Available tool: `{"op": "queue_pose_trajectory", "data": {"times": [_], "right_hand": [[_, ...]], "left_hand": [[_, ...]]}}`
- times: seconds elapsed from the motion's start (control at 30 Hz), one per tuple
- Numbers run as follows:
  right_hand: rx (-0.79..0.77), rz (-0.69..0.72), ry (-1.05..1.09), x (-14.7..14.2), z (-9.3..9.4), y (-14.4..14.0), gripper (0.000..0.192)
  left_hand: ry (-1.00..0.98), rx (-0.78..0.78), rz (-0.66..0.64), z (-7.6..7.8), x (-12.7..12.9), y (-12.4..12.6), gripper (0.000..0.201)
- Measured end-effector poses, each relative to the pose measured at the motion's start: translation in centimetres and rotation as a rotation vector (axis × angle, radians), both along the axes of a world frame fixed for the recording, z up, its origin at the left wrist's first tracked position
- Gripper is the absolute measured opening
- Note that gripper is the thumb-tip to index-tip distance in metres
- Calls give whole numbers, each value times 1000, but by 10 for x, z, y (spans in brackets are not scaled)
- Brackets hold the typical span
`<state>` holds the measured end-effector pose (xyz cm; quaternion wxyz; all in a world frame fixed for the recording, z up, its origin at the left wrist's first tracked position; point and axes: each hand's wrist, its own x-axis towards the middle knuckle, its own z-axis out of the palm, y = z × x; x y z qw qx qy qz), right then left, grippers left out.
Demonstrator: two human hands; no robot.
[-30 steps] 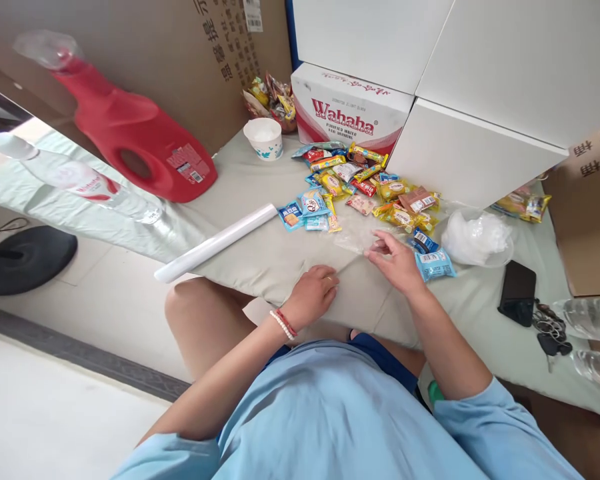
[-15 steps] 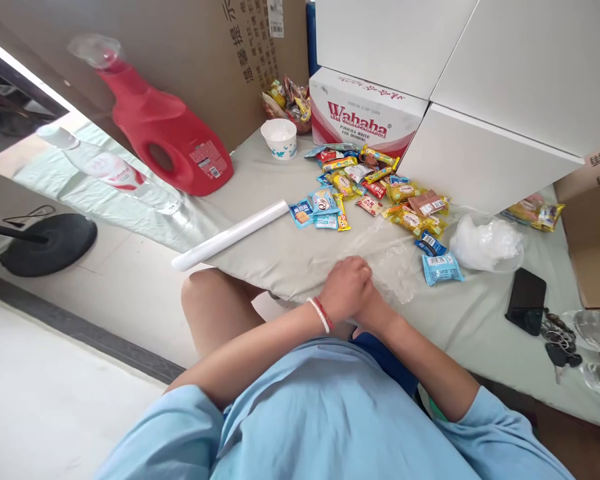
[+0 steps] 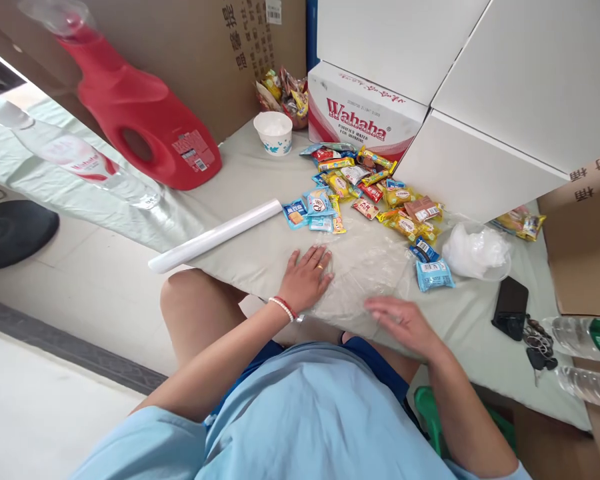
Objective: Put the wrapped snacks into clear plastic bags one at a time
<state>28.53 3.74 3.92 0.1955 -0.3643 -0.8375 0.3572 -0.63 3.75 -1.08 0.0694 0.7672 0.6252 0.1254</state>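
Observation:
A clear plastic sheet or bag (image 3: 360, 270) lies flattened on the cloth-covered table in front of me. My left hand (image 3: 307, 277) rests palm down at its left side, fingers stretched out, with a ring and a red-and-white bracelet. Over the sheet's near right part is my right hand (image 3: 403, 323), slightly blurred, its fingers extended and nothing in it. Whether it touches the sheet I cannot tell. Just beyond lies a pile of wrapped snacks (image 3: 375, 190), with several blue packets (image 3: 315, 207) at its left and a light blue packet (image 3: 434, 275) at its right.
A white plastic roll (image 3: 215, 237) lies left, near a red jug (image 3: 150, 127) and a water bottle (image 3: 75, 157). Behind are a paper cup (image 3: 274, 133) and a Wahaha box (image 3: 363, 117). To the right are a plastic bundle (image 3: 477, 250), a phone (image 3: 510, 309) and keys (image 3: 540, 343).
My hands were clasped together over the table edge. They have come apart, the left moving left onto the sheet and the right moving right, both opening. More of the plastic sheet shows.

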Motion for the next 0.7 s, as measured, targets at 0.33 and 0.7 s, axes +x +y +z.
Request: {"op": "queue_pose_trajectory", "data": {"times": [0.33,0.7], "right_hand": [[427,-558,-631,6,-1,181,58],[-778,-297,276,-15,54,110,53]], "left_hand": [[13,-3,-16,-3,2,-8,68],[-59,0,-21,-3,0,-7,65]]}}
